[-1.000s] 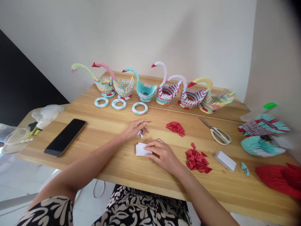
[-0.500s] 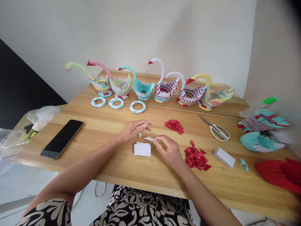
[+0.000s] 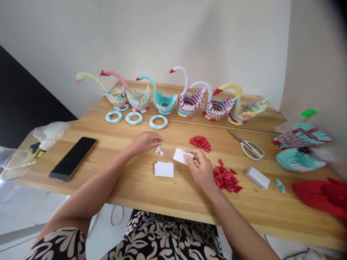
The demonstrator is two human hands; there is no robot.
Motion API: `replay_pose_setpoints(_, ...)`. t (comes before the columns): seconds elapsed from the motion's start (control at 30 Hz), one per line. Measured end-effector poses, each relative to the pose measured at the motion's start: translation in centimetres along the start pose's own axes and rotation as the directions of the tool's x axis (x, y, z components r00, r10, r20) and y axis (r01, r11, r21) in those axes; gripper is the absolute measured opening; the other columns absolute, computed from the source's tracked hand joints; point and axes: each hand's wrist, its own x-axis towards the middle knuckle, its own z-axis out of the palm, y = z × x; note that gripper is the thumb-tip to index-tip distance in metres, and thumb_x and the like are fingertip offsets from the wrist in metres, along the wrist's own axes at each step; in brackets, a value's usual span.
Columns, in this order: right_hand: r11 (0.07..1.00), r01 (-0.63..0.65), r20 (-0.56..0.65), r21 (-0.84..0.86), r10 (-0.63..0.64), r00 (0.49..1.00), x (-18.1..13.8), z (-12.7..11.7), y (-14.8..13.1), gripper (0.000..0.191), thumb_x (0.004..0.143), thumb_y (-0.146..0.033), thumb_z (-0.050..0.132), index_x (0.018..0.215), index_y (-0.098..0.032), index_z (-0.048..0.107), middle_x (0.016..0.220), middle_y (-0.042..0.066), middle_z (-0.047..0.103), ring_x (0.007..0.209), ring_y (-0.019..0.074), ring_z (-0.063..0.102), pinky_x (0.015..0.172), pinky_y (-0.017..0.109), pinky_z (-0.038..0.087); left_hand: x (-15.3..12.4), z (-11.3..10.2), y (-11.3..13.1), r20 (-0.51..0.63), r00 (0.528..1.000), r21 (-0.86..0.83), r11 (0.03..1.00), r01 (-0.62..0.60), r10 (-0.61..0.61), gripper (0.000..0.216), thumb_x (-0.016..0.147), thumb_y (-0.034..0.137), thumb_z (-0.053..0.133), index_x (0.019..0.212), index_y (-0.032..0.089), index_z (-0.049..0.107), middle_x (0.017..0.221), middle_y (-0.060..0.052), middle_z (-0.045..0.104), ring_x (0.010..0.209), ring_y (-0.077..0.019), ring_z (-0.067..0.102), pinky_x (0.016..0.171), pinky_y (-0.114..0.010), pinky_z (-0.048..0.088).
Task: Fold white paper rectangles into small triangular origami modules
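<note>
Holds the left hand back-upward, with loosely bent fingers beside folded white pieces; cannot tell whether gripping anything. Right of the near white paper stack, pinches a white slip between thumb and fingers of the right hand.
</note>
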Motion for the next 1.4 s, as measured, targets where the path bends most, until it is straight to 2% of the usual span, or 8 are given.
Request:
replay_pose_setpoints(0.13, 0.996, 0.075, 0.012, -0.046, -0.075, 0.997, 0.1, -0.1, -0.2, 0.015, 0.089, -0.03, 0.052, 0.093, -0.021, 0.063, 0.085, 0.003, 0.07, 0.07, 0.0157, 0.063, 0.062, 0.025, 0.049, -0.3, -0.3, -0.7, 0.191, 0.969, 0.134, 0.973, -0.185, 0.158, 0.027, 0.078, 0.031, 0.065, 0.102, 0.019, 0.066, 0.104, -0.008, 0.065, 0.096, -0.0216, 0.06, 0.082, -0.03, 0.043)
replay_pose_setpoints(0.27, 0.993, 0.099, 0.02, -0.065, -0.098, 0.995, 0.1, -0.1, -0.4, 0.016, 0.09, -0.028, 0.051, 0.094, -0.02, 0.064, 0.088, 0.004, 0.071, 0.076, 0.0174, 0.064, 0.069, 0.027, 0.05, -0.6, 0.8, -0.2, 0.245, 0.955, 0.234, 0.945, -0.228, 0.169, 0.022, 0.076, 0.022, 0.065, 0.097, 0.018, 0.064, 0.101, -0.007, 0.062, 0.093, -0.0207, 0.058, 0.079, -0.028, 0.042)
replay_pose_setpoints(0.4, 0.988, 0.141, 0.053, -0.069, -0.137, 0.989, 0.1, 0.1, -0.2, 0.015, 0.09, -0.025, 0.051, 0.094, -0.021, 0.065, 0.091, 0.004, 0.072, 0.08, 0.0182, 0.066, 0.075, 0.029, 0.051, -0.5, 1.2, 0.1, 0.263, 0.947, 0.237, 0.939, -0.25, 0.186, 0.017, 0.077, 0.014, 0.06, 0.094, 0.017, 0.062, 0.096, -0.005, 0.06, 0.089, -0.0188, 0.057, 0.076, -0.027, 0.041)
replay_pose_setpoints(0.67, 0.974, 0.215, 0.069, -0.072, -0.21, 0.975, -0.1, 0.4, 0.1, 0.018, 0.091, -0.026, 0.049, 0.094, -0.021, 0.066, 0.091, 0.005, 0.072, 0.081, 0.0189, 0.066, 0.075, 0.031, 0.052, -0.3, 1.5, -1.2, 0.257, 0.955, 0.247, 0.946, -0.211, 0.146, 0.005, 0.08, 0.02, 0.061, 0.082, 0.017, 0.064, 0.088, -0.005, 0.06, 0.082, -0.0179, 0.056, 0.071, -0.026, 0.04)
replay_pose_setpoints(0.8, 0.973, 0.218, 0.073, -0.076, -0.213, 0.974, 0.0, 0.4, 0.1, 0.017, 0.091, -0.025, 0.05, 0.094, -0.022, 0.066, 0.09, 0.005, 0.072, 0.079, 0.0184, 0.066, 0.074, 0.031, 0.051, -0.1, 1.5, -1.0, 0.259, 0.947, 0.268, 0.929, -0.257, 0.188, 0.011, 0.083, 0.021, 0.058, 0.077, 0.016, 0.064, 0.086, -0.006, 0.06, 0.082, -0.0181, 0.056, 0.071, -0.027, 0.04)
replay_pose_setpoints(1.03, 0.971, 0.232, 0.058, -0.067, -0.228, 0.972, -0.1, 0.4, 0.1, 0.017, 0.091, -0.023, 0.05, 0.096, -0.021, 0.066, 0.092, 0.005, 0.072, 0.082, 0.0182, 0.066, 0.075, 0.03, 0.051, 0.1, 1.0, 0.4, 0.102, 0.925, 0.182, 0.907, -0.38, 0.367, 0.025, 0.091, 0.032, 0.05, 0.081, 0.016, 0.065, 0.093, -0.01, 0.066, 0.09, -0.0196, 0.059, 0.08, -0.03, 0.042)
replay_pose_setpoints(1.23, 0.972, 0.229, 0.058, -0.06, -0.226, 0.972, -0.1, 0.5, 0.3, 0.017, 0.092, -0.022, 0.049, 0.097, -0.021, 0.065, 0.094, 0.005, 0.072, 0.085, 0.0181, 0.066, 0.077, 0.03, 0.051, 0.1, 1.1, 0.3, 0.063, 0.937, 0.205, 0.915, -0.349, 0.343, 0.027, 0.092, 0.036, 0.05, 0.081, 0.017, 0.067, 0.083, -0.008, 0.071, 0.083, -0.0194, 0.063, 0.081, -0.032, 0.042)
replay_pose_setpoints(1.4, 0.969, 0.237, 0.063, -0.063, -0.233, 0.97, -0.1, 0.5, 0.4, 0.017, 0.091, -0.023, 0.049, 0.097, -0.021, 0.066, 0.093, 0.006, 0.072, 0.084, 0.0186, 0.066, 0.077, 0.031, 0.051, 0.1, 1.0, -0.5, 0.028, 0.94, 0.247, 0.909, -0.335, 0.339, 0.025, 0.091, 0.031, 0.051, 0.079, 0.017, 0.068, 0.079, -0.007, 0.071, 0.079, -0.0191, 0.064, 0.079, -0.032, 0.042)
